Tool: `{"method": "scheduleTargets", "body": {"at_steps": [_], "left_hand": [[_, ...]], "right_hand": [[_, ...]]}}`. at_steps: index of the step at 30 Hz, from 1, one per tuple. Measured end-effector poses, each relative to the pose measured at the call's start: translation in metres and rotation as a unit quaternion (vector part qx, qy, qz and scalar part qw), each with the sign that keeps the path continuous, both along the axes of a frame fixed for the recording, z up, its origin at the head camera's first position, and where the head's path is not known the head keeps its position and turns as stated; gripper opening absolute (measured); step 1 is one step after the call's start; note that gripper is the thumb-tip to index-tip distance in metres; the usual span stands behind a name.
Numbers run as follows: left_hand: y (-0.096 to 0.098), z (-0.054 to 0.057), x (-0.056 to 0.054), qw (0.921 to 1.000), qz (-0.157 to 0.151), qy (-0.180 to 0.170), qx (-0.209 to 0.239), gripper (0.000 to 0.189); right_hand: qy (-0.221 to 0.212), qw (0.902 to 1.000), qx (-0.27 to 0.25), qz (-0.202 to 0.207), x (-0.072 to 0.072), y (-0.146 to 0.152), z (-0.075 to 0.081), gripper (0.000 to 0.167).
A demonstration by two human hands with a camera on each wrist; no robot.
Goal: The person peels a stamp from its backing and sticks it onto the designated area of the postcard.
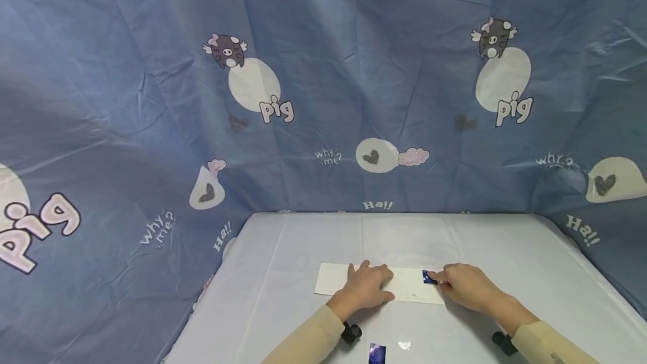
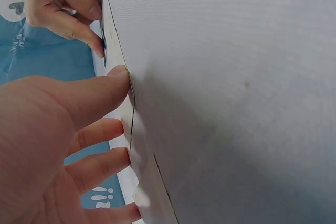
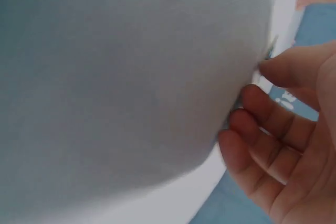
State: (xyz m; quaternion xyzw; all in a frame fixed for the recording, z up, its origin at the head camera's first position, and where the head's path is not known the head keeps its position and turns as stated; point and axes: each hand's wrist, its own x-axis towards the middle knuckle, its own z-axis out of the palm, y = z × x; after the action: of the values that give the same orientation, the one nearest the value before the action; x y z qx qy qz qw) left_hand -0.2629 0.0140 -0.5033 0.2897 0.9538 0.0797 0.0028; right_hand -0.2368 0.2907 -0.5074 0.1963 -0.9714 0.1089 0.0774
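A long white paper strip (image 1: pixel 411 286), maybe card, lies flat across the table. My left hand (image 1: pixel 365 286) rests on its middle with fingers spread; in the left wrist view the thumb (image 2: pixel 102 93) touches the strip's near edge. At the strip's right end sits a small dark-blue glossy piece (image 1: pixel 428 277), like a sticker. My right hand (image 1: pixel 467 285) presses on this piece with an extended finger, partly covering it. In the right wrist view, the other fingers (image 3: pixel 257 124) are loosely bent beside the table surface and hold nothing visible.
Nearer the front of the white-covered table (image 1: pixel 283 274) lies another dark-blue piece (image 1: pixel 377 353), with a small shiny whitish scrap (image 1: pixel 404 345) beside it. A blue printed curtain (image 1: pixel 323 100) hangs behind the table and along its sides.
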Motion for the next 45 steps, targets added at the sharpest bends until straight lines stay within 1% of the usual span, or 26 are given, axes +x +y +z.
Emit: {"method": "scheduleTargets", "body": {"at_steps": [3,6,9,11,13,16,19,21,25,28,31,34,37,42,45], "left_hand": [[-0.001,0.000,0.000,1.0000,0.000,0.000,-0.001,0.049],[-0.002,-0.001,0.000,1.0000,0.002,0.002,-0.005,0.050],[-0.002,-0.001,0.000,0.9999,0.006,0.006,-0.009,0.050],[-0.002,-0.001,0.000,0.9999,0.007,0.007,-0.009,0.050],[-0.002,0.000,0.001,0.9999,0.007,0.007,-0.009,0.050],[-0.002,0.001,0.002,0.9999,0.006,0.003,-0.012,0.050],[-0.001,0.001,0.003,0.9998,0.007,0.000,-0.017,0.051],[-0.001,0.001,0.003,0.9997,0.008,0.002,-0.022,0.051],[0.000,0.002,0.004,0.9996,0.007,0.008,-0.027,0.051],[0.001,0.003,0.003,0.9996,0.006,0.009,-0.028,0.050],[0.002,0.003,0.002,0.9995,0.005,0.011,-0.029,0.048],[0.002,0.004,0.001,0.9994,0.001,0.018,-0.028,0.046],[0.003,0.006,0.000,0.9995,-0.003,0.020,-0.025,0.045],[0.003,0.006,0.001,0.9993,0.000,0.015,-0.033,0.046],[0.001,0.005,0.002,0.9992,0.002,0.016,-0.036,0.048]], "right_hand": [[-0.034,0.9990,-0.018,-0.021,-0.001,-0.003,0.002,0.030],[-0.042,0.9983,-0.024,-0.034,-0.003,-0.006,0.002,0.030],[-0.006,0.9996,-0.006,-0.027,-0.003,-0.010,0.001,0.031],[0.014,0.9998,0.008,-0.010,-0.001,-0.012,0.001,0.034],[0.019,0.9996,0.017,0.014,0.004,-0.015,0.002,0.039],[-0.010,0.9987,0.024,0.045,0.015,-0.019,0.003,0.050],[-0.034,0.9974,0.032,0.054,0.027,-0.024,0.003,0.059],[-0.042,0.9968,0.048,0.049,0.032,-0.028,0.001,0.063],[-0.039,0.9963,0.063,0.043,0.035,-0.034,-0.002,0.070],[-0.054,0.9958,0.060,0.042,0.034,-0.034,-0.002,0.078],[-0.084,0.9942,0.052,0.042,0.033,-0.030,0.000,0.082],[-0.104,0.9925,0.047,0.044,0.032,-0.026,0.006,0.081],[-0.106,0.9921,0.046,0.048,0.031,-0.024,0.012,0.076],[-0.078,0.9939,0.053,0.058,0.036,-0.030,0.013,0.070],[-0.047,0.9954,0.058,0.061,0.039,-0.035,0.012,0.064]]}}
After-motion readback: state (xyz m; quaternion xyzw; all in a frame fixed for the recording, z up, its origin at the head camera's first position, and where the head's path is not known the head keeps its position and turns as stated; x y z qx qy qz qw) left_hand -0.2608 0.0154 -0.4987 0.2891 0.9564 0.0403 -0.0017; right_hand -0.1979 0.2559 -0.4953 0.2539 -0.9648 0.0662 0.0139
